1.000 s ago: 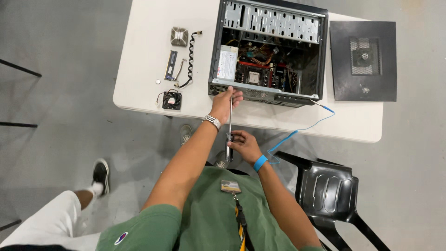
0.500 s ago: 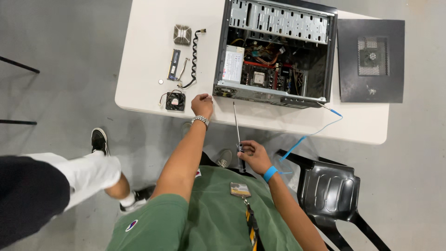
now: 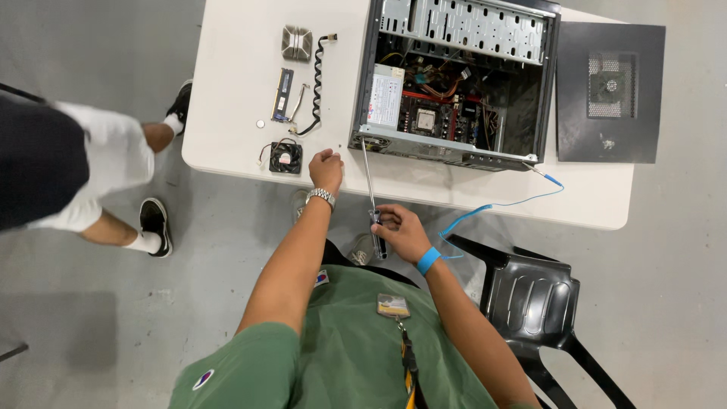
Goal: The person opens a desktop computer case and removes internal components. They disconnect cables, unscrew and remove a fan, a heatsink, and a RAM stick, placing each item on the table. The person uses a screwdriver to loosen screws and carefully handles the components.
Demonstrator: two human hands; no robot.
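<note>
While the right hand point(image 3: 401, 229) wraps its fingers around the handle of one long screwdriver point(image 3: 372, 198), the shaft runs up from just off the table's near edge to the lower left corner of the open computer case point(image 3: 454, 83), where the tip meets the case frame. One left hand point(image 3: 326, 168), with a metal watch point(image 3: 321, 197) on the wrist, rests on the white table point(image 3: 227, 91) at its near edge, fingers curled loosely together and holding nothing that shows. Just beside it to the left lies one small black fan point(image 3: 285, 157). Farther toward the far left corner sit one memory stick point(image 3: 283, 95), one coiled black cable point(image 3: 316, 85) and one grey heatsink point(image 3: 297, 42). One dark side panel point(image 3: 609, 91) lies flat by the right edge. One blue strap point(image 3: 429, 260) circles the right wrist, its blue cord point(image 3: 500, 204) reaching the case. One black chair point(image 3: 530, 303) stands below, and another person's legs point(image 3: 113, 182) are near the left edge.
</note>
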